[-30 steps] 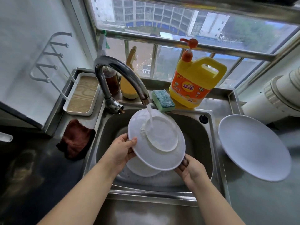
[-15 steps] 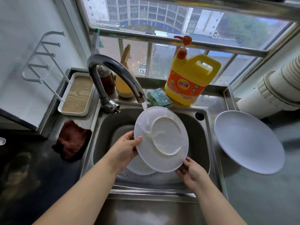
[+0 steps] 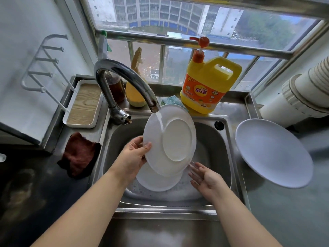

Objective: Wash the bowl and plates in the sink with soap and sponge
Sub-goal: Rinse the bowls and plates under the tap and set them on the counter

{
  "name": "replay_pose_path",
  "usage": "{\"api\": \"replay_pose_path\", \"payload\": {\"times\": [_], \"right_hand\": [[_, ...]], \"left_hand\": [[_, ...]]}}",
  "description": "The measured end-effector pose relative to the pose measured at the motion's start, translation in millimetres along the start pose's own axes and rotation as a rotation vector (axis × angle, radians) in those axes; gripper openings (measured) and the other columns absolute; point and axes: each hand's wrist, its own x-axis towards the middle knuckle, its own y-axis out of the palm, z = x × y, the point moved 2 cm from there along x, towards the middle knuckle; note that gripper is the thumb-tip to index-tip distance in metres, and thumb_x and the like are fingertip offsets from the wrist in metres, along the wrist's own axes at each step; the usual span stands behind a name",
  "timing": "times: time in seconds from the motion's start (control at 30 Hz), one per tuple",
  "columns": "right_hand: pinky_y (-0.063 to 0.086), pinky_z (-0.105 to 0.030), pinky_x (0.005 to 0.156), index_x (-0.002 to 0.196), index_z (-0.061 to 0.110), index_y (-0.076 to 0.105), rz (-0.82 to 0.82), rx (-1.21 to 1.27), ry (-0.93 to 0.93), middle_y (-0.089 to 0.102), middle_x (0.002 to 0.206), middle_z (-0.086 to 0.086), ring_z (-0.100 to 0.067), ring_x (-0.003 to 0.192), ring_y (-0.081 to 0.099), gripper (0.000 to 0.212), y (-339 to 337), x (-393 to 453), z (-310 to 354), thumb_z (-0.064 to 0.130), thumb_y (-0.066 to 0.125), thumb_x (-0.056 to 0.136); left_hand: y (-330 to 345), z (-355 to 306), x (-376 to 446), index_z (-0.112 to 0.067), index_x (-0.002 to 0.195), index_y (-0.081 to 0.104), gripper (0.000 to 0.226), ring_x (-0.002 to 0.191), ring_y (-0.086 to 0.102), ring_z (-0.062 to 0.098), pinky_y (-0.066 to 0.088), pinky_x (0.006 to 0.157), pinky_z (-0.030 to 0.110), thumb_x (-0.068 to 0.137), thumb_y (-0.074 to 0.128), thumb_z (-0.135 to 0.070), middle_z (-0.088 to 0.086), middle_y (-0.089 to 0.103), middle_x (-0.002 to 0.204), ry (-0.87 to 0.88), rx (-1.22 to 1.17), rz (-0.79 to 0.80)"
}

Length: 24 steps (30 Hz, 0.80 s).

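Steel sink [image 3: 210,196] under window | yellow soap jug [image 3: 208,86] label "NEON" | left hand [image 3: 133,157] grips plate [image 3: 170,139] | right hand [image 3: 204,177] flat, holding nothing

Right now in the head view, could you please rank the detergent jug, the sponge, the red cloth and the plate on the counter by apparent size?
1. plate on the counter
2. detergent jug
3. red cloth
4. sponge, though it is partly hidden behind the held plate

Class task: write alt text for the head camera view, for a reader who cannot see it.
A person's left hand holds a white plate tilted under the running faucet over a steel sink; the right hand is open beside it. Another plate rests on the counter.
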Motion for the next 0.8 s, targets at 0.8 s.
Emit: {"api": "replay_pose_path", "payload": {"times": [0.8], "right_hand": [[0.036, -0.040, 0.108, 0.132, 0.016, 0.052, 0.166, -0.144, -0.160, 0.060, 0.128, -0.003, -0.023, 0.121, 0.053, 0.035, 40.7, -9.8, 6.7, 0.026, 0.033, 0.105]], "left_hand": [[-67.7, -2.4, -14.6, -0.016, 0.100, 0.065, 0.021, 0.075, 0.071, 0.013, 0.057, 0.072, 0.034, 0.097, 0.045, -0.016, 0.000, 0.074, 0.084, 0.016, -0.312, -0.191]]}}
